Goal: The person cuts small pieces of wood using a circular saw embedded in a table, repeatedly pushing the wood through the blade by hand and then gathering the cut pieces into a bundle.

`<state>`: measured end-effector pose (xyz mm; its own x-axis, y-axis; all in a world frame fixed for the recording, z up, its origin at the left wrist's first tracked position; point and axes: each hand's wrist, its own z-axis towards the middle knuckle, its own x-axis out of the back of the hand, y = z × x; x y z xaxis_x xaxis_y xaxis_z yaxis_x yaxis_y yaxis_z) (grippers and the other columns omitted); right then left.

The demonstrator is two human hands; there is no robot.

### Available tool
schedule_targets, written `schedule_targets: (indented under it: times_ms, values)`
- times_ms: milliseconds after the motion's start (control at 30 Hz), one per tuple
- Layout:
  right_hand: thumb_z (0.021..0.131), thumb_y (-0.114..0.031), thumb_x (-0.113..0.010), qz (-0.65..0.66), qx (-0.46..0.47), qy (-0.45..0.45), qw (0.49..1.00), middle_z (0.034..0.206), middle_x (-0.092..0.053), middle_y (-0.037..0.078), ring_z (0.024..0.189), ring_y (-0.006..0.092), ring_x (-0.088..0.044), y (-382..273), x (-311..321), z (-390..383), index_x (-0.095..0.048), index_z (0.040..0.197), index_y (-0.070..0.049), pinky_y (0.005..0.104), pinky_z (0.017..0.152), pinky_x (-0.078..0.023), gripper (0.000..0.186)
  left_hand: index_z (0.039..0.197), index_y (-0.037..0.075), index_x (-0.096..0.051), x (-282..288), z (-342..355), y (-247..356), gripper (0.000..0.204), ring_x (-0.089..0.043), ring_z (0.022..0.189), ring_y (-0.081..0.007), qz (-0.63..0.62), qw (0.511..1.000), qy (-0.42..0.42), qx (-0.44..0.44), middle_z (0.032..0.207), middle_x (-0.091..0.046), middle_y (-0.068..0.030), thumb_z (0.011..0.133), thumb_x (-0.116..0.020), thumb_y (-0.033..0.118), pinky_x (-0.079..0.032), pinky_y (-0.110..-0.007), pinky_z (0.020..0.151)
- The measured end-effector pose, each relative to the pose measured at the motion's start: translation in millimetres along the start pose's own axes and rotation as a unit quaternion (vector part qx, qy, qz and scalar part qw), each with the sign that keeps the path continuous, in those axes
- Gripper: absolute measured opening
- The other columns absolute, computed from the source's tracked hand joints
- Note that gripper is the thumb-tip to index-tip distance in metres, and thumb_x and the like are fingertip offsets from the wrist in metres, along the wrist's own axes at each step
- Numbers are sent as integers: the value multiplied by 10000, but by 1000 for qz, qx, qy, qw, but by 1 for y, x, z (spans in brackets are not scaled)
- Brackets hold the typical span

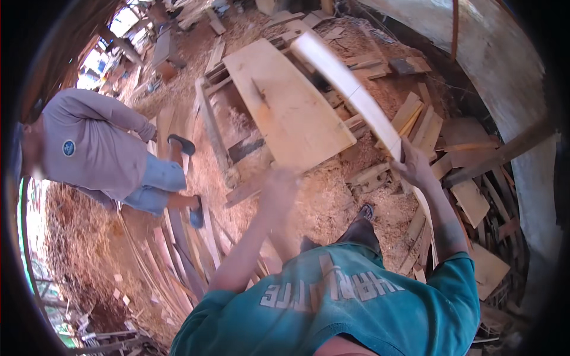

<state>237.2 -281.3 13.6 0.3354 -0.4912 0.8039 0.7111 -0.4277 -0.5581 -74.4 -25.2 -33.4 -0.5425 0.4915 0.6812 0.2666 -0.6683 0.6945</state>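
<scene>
My right hand point(414, 165) grips a long pale wooden plank point(347, 89) near its lower end; the plank slants up and to the left over the saw table. My left hand point(279, 188) is blurred, raised in front of me just below the table's near edge, and nothing shows in it. The saw table's wide wooden top point(291, 113) lies ahead, with a narrow slot and a blade near its middle.
Another person point(101, 148) in a grey shirt and blue shorts stands to the left on planks. Sawdust covers the ground. Offcuts and boards point(469, 196) are piled at the right beside a curved wall. More planks point(178, 249) lie at lower left.
</scene>
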Motion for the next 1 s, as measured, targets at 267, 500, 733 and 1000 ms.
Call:
schedule_targets:
  times_ms: [267,500,733,1000]
  values:
    - [830,-348,-756,-64,122,-349,927,940,-722,225,915,435,-712,-52,-65,-55,-489,1380,-75,532,799,-548,669,1374,94,-599,89,-60,-12,690,-518,1319,-366,299,934,111,-158,1470,-514,-155,809,-823,421,-303,-573,1178]
    - [839,-484,-757,-60,224,-380,895,948,-710,189,879,446,-696,-22,-95,-14,-516,1410,-117,515,751,-552,720,1356,68,-588,64,-89,-70,705,-548,1288,-324,301,947,-113,-26,1327,-627,-134,781,-820,403,-377,-505,1078]
    - [821,-519,-790,-120,156,-420,886,1169,-649,224,1083,435,-630,73,-127,58,-573,1310,-54,516,927,-504,709,1243,35,-604,3,-112,-109,586,-565,1187,-351,311,949,-28,37,1202,-624,-158,808,-803,373,-400,-513,1058]
    - [890,-410,-751,-78,237,-308,918,1248,-568,185,1179,395,-575,81,-220,191,-598,1341,-135,514,992,-470,550,1283,-4,-575,-3,-2,-222,569,-534,1199,-425,204,973,-5,109,1236,-573,-194,835,-791,273,-419,-527,1052]
